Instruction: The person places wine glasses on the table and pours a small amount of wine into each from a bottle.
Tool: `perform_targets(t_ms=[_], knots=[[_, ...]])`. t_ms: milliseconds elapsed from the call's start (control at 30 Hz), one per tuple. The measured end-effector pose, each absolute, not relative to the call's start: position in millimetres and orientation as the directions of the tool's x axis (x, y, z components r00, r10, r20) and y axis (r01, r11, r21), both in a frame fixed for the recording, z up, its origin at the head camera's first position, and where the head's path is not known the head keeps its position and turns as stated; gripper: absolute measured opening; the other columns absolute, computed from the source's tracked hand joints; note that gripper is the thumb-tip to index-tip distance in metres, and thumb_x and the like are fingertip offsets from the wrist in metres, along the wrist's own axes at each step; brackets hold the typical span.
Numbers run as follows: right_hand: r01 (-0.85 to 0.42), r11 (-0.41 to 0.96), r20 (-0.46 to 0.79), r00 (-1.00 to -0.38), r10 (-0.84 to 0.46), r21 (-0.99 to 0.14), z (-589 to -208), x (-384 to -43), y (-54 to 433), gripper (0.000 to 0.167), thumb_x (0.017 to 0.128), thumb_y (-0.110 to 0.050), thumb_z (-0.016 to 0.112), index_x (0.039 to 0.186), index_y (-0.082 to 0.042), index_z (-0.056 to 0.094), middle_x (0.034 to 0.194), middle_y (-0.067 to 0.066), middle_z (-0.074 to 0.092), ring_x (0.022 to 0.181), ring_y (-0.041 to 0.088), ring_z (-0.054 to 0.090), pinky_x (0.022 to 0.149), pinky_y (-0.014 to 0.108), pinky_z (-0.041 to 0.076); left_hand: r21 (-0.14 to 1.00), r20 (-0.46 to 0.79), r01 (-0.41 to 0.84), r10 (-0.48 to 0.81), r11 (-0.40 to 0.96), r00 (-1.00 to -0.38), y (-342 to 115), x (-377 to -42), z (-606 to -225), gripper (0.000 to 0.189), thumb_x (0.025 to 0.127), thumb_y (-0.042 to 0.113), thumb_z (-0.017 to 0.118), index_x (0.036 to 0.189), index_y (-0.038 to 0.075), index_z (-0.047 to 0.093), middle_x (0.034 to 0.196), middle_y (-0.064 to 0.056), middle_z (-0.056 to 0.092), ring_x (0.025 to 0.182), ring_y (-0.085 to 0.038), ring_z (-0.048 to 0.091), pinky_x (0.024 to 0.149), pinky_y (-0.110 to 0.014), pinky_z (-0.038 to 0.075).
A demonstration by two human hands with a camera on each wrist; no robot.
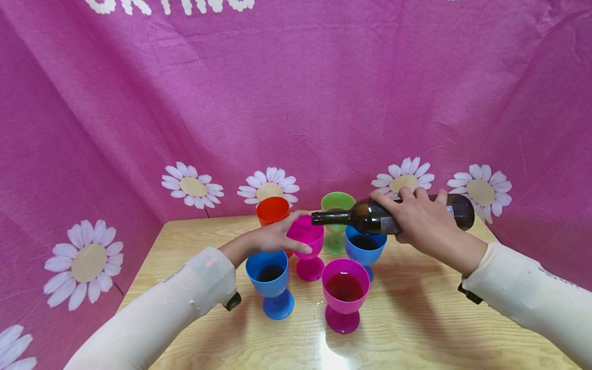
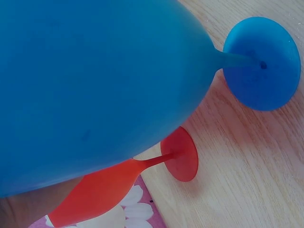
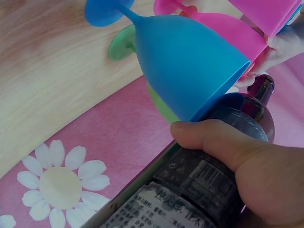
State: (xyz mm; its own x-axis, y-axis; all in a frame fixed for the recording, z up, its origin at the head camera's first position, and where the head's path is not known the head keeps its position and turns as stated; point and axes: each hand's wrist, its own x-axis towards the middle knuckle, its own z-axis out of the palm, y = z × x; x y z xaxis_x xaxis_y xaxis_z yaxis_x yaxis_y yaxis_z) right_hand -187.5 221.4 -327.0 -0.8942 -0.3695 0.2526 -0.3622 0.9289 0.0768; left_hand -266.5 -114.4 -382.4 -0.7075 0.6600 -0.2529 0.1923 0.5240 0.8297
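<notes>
My right hand (image 1: 427, 221) grips a dark wine bottle (image 1: 370, 216) around its body, fingers over the top. The bottle lies almost level, neck pointing left, its mouth over the rear pink goblet (image 1: 315, 242). Around that goblet's bowl my left hand (image 1: 273, 237) curls, thumb on the near side. The label and thumb show in the right wrist view. Below my left hand stands a blue goblet (image 1: 272, 289) with dark liquid; its bowl fills much of the left wrist view. Another blue goblet (image 1: 365, 256), also with dark liquid, is under the bottle.
A front pink goblet (image 1: 344, 304) holds red liquid. Behind stand an orange-red goblet (image 1: 270, 211) and a green goblet (image 1: 334, 199), partly hidden by the hand and bottle. The wooden table (image 1: 416, 318) ends at a pink flowered cloth (image 1: 296, 103).
</notes>
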Motion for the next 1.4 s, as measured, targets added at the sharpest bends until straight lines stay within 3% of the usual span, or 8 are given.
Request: perform_targets(t_ms=[1100,1400], knots=[[-0.367,0.925,0.248,-0.891,-0.379,0.095,-326.6,-185.8,219.3,0.094,0.064,-0.021,0.098,0.143,-0.034,0.048,0.104,0.022,0.059,0.09,0.044,0.057,0.073,0.068,0.041,0.829,-0.25,0.193,0.656,0.525,-0.712,-113.9,-264.8,-380.7,0.09,0.088,0.035,0.081,0.159,0.03,0.027,0.145,-0.006,0.05,0.134,-0.028,0.047,0.104,-0.049,0.049],[-0.372,0.923,0.249,-0.889,-0.384,0.096,-327.2,-185.5,217.3,0.095,0.063,-0.022,0.099,0.143,-0.035,0.049,0.104,0.022,0.059,0.091,0.045,0.058,0.073,0.068,0.041,0.794,-0.28,0.189,0.623,0.578,-0.731,-114.8,-265.0,-380.8,0.094,0.086,0.043,0.082,0.16,0.033,0.025,0.153,-0.008,0.044,0.14,-0.03,0.041,0.108,-0.055,0.046]])
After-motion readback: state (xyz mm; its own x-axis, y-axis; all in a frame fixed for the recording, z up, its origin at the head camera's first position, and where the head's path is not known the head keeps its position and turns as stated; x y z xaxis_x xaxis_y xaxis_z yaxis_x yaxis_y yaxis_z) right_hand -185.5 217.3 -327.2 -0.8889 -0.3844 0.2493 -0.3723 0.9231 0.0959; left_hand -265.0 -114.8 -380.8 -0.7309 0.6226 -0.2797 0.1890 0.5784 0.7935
